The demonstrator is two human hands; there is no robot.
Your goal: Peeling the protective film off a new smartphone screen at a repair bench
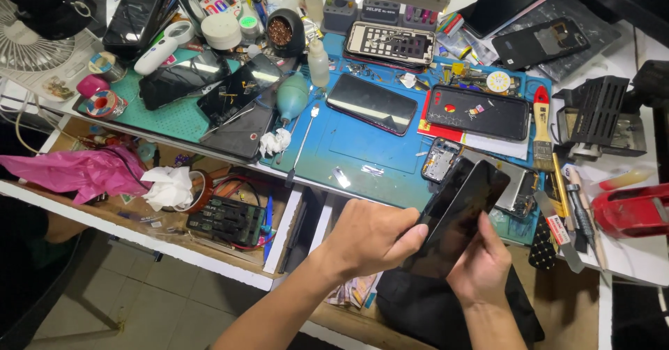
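I hold a black phone (463, 211) tilted above the front edge of the blue work mat (362, 155). A dark screen panel seems to part from its body at the upper end. My left hand (369, 235) grips the phone's left edge. From below, my right hand (481, 263) grips its lower right side. Behind the phone, an opened phone body (440, 160) lies on the mat.
Several phones and screens lie on the mat, one black phone (371, 103) at centre and another (478, 112) on a red sheet. A brush (542, 123), tweezers and blades sit right. A green mat (174, 110) and open drawer (209, 211) are left.
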